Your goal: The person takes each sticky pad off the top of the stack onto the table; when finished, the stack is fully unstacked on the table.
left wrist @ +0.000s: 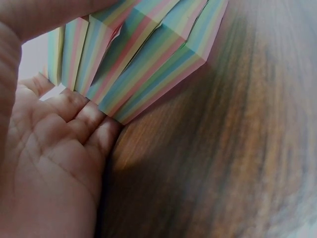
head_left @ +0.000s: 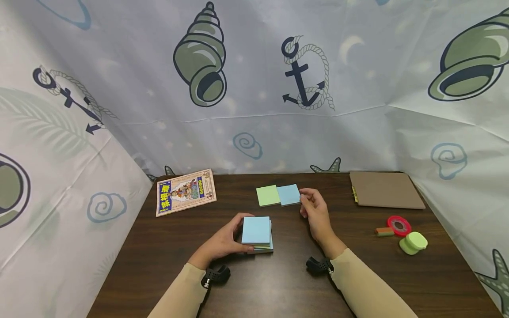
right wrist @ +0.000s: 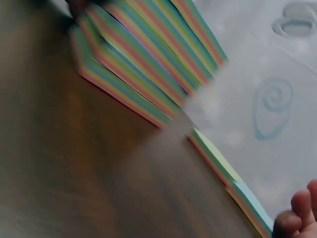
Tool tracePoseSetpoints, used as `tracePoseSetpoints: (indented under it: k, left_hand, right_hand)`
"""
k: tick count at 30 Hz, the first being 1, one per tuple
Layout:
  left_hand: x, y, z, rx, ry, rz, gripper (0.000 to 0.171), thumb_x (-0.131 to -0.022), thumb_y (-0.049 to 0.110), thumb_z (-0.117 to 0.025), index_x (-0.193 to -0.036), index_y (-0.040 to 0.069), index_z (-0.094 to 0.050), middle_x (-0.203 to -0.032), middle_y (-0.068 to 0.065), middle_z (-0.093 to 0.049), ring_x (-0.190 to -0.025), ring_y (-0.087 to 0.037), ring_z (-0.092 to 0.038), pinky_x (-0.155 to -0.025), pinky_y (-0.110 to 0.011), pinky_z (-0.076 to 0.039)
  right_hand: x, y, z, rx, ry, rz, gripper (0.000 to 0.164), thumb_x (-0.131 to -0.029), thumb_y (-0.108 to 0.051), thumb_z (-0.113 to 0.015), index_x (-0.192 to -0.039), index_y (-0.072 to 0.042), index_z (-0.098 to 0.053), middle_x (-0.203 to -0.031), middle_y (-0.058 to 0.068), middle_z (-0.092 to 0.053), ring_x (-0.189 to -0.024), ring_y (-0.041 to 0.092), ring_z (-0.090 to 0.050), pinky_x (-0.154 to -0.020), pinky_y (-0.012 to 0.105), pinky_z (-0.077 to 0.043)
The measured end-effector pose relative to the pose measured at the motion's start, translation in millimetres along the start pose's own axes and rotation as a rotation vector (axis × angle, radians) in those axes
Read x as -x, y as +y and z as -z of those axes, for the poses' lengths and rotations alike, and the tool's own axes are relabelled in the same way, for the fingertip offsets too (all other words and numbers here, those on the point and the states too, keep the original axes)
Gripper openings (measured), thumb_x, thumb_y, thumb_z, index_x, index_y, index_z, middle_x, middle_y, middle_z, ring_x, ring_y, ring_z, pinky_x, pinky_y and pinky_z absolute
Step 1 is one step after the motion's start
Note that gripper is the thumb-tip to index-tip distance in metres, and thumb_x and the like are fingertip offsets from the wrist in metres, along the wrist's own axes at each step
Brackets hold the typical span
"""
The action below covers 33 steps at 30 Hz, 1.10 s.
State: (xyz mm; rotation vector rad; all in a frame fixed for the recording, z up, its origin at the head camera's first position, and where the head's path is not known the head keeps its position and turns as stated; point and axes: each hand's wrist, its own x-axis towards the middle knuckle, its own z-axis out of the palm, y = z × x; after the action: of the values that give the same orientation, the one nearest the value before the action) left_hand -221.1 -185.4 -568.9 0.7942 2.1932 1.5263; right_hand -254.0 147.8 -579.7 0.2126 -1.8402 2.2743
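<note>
A stack of striped-edge sticky note pads [head_left: 256, 230] with a blue top stands on the table near the middle. My left hand [head_left: 226, 238] grips this stack from its left side, thumb at the near side and fingers behind. In the left wrist view, the pads [left wrist: 148, 54] show rainbow-striped edges, with the palm [left wrist: 54, 153] beside them. Farther back lie a green sticky note pad [head_left: 268, 195] and a blue sticky note pad [head_left: 288, 194], side by side. My right hand [head_left: 317, 214] is at the blue pad's right edge, fingers loosely bent, fingertips right beside it.
A booklet [head_left: 186, 192] lies at the back left. At the back right is a brown folder-like item [head_left: 385, 190] with yellow bits at its left edge. A red ring-shaped item [head_left: 399, 225], a small orange-and-green block [head_left: 384, 232] and a light green container [head_left: 413, 243] sit at the right.
</note>
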Motion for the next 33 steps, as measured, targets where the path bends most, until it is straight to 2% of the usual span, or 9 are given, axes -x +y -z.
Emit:
tracePoseSetpoints:
  k: [6,11,15,19,25,28,33]
  left_hand:
    - [-0.2,-1.0,-0.3,-0.003,0.003,-0.002,0.09,-0.085,0.018,-0.096,-0.158,0.026,-0.043,-0.148,-0.006,-0.06,-0.134,-0.022,-0.057,-0.113,-0.028,-0.042]
    - [0.8,-0.3,1.3,0.003,0.003,0.011,0.093,-0.084,0.017,-0.097,-0.159,0.024,-0.042,-0.148,-0.004,-0.059,-0.134,-0.024,-0.057,-0.113,-0.029,-0.042]
    - [0.4,-1.4,1.4,0.002,0.006,0.004,0.096,-0.083,0.016,-0.097,-0.161,0.019,-0.041,-0.149,-0.004,-0.06,-0.134,-0.024,-0.057,-0.113,-0.029,-0.042]
    - [-1.1,-4.2,-0.2,-0.001,0.008,0.015,0.096,-0.083,0.018,-0.098,-0.16,0.025,-0.041,-0.148,-0.001,-0.06,-0.135,-0.022,-0.057,-0.113,-0.029,-0.042]
    - [-0.1,-2.9,-3.3,-0.018,0.017,0.046,0.092,-0.084,0.024,-0.097,-0.157,0.035,-0.041,-0.147,0.002,-0.06,-0.136,-0.023,-0.056,-0.115,-0.035,-0.041]
    - [0.5,-2.2,-4.4,-0.023,0.016,0.041,0.091,-0.085,0.024,-0.097,-0.157,0.034,-0.041,-0.148,0.001,-0.059,-0.137,-0.023,-0.055,-0.116,-0.039,-0.041]
    - [-0.6,-2.6,-2.5,-0.029,0.013,0.023,0.092,-0.085,0.024,-0.097,-0.157,0.033,-0.042,-0.148,0.001,-0.059,-0.137,-0.023,-0.056,-0.115,-0.036,-0.042]
  right_hand:
    - [31,-8,-16,-0.151,-0.192,-0.096,0.05,-0.115,-0.018,-0.057,-0.149,0.016,-0.042,-0.103,0.004,-0.058,-0.067,0.011,-0.047,-0.06,0.025,-0.04]
    - [49,-9,-26,-0.171,-0.342,-0.127,0.052,-0.115,-0.016,-0.055,-0.152,0.017,-0.039,-0.106,0.006,-0.057,-0.069,0.013,-0.047,-0.061,0.026,-0.041]
    - [51,-6,-29,-0.111,-0.421,-0.133,0.052,-0.114,-0.012,-0.057,-0.155,0.014,-0.04,-0.106,0.005,-0.056,-0.07,0.013,-0.047,-0.061,0.027,-0.041]
    - [49,-6,-29,-0.044,-0.5,-0.15,0.053,-0.11,-0.009,-0.063,-0.158,0.006,-0.045,-0.109,0.006,-0.058,-0.073,0.008,-0.051,-0.061,0.026,-0.042]
    - [49,-5,-30,0.104,-0.646,-0.097,0.071,-0.101,-0.006,-0.077,-0.163,0.002,-0.042,-0.12,0.026,-0.056,-0.082,0.005,-0.055,-0.064,0.02,-0.046]
    - [50,-6,-31,0.162,-0.666,-0.079,0.078,-0.098,-0.007,-0.082,-0.164,0.0,-0.04,-0.119,0.028,-0.056,-0.081,0.007,-0.054,-0.064,0.019,-0.046]
    - [49,-7,-33,0.195,-0.667,-0.062,0.077,-0.099,-0.007,-0.08,-0.164,-0.002,-0.04,-0.113,0.028,-0.057,-0.076,0.01,-0.051,-0.062,0.02,-0.046]
